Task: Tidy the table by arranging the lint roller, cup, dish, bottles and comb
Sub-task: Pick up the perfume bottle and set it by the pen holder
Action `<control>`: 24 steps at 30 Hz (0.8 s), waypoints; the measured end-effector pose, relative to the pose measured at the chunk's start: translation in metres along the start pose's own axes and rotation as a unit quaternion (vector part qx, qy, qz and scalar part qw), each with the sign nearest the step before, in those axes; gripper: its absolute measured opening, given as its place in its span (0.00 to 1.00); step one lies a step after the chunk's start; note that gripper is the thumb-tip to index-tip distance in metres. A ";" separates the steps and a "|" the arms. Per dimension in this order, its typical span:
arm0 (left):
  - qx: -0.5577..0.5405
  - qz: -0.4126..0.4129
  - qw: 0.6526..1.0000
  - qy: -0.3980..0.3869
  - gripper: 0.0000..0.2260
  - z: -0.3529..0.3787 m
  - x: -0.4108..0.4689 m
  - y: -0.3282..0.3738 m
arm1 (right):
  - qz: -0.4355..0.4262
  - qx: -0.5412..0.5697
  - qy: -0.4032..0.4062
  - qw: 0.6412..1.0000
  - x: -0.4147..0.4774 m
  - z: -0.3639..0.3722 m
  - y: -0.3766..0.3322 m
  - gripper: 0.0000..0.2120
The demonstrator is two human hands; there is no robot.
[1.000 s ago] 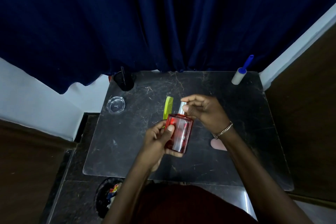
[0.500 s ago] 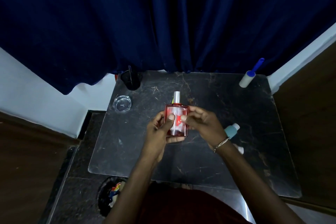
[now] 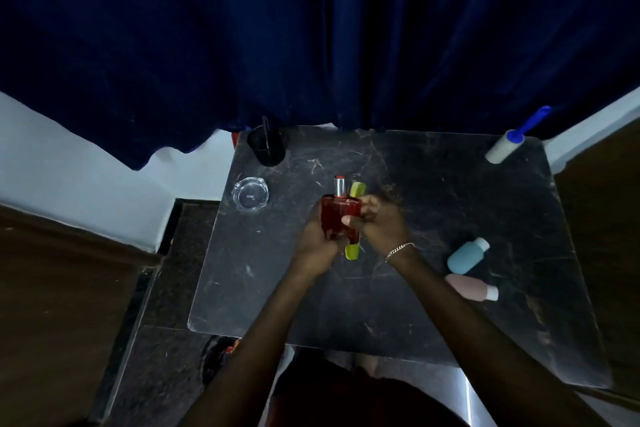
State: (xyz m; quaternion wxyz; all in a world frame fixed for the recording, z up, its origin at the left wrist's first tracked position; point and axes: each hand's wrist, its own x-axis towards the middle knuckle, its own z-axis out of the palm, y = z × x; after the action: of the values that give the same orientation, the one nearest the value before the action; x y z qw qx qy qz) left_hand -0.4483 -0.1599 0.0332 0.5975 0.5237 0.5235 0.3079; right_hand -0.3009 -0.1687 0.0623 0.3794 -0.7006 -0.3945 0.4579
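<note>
Currently the left hand (image 3: 317, 243) wraps the lower left side of the red bottle (image 3: 337, 218), and the right hand (image 3: 379, 224) pinches its right edge with curled fingers. The bottle is square and translucent with a silvery neck, and it is held upright over the table centre. A yellow-green comb (image 3: 356, 189) shows behind it. The table (image 3: 450, 204) top is dark, veined and scratched. A navy curtain (image 3: 311, 28) hangs behind.

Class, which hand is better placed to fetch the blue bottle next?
Probably the right hand: the blue bottle lies to its right; the left hand, gripping the red bottle, is farther off.
</note>
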 end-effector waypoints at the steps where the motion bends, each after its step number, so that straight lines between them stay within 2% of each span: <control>1: 0.002 0.012 1.000 -0.012 0.28 -0.002 0.008 0.002 | -0.007 -0.006 0.009 1.000 0.006 0.006 -0.005 0.17; 5: 0.001 0.040 0.999 -0.006 0.34 -0.012 0.042 0.012 | -0.042 -0.031 0.014 0.999 0.029 0.030 -0.025 0.17; 8: 0.001 0.044 0.998 0.050 0.20 -0.030 0.070 0.009 | -0.082 -0.039 -0.030 0.995 0.054 0.043 -0.037 0.13; 10: -0.005 0.034 0.998 0.058 0.14 -0.045 0.091 0.004 | -0.093 -0.051 -0.050 0.993 0.074 0.049 -0.041 0.10; 12: -0.021 0.023 0.998 0.049 0.16 -0.058 0.107 0.001 | -0.080 -0.043 -0.060 0.994 0.097 0.051 -0.039 0.14; 14: -0.036 0.005 0.999 0.038 0.22 -0.067 0.124 -0.004 | -0.069 -0.056 -0.077 0.993 0.122 0.053 -0.035 0.22; 16: -0.043 -0.024 0.998 0.034 0.23 -0.071 0.139 -0.010 | -0.060 -0.050 -0.111 0.991 0.145 0.054 -0.031 0.27; 20: -0.013 -0.038 0.999 0.036 0.17 -0.074 0.162 -0.020 | -0.052 -0.090 -0.168 0.980 0.185 0.060 -0.026 0.24; 24: 0.022 -0.040 0.997 0.055 0.19 -0.076 0.183 -0.021 | -0.075 -0.148 -0.157 0.974 0.209 0.067 -0.023 0.18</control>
State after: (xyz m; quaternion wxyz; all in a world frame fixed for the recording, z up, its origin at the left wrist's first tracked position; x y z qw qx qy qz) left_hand -0.4762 0.0257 -0.0353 0.5679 0.4976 0.5828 0.3003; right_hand -0.3122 0.0401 -0.0081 0.2383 -0.6368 -0.5637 0.4690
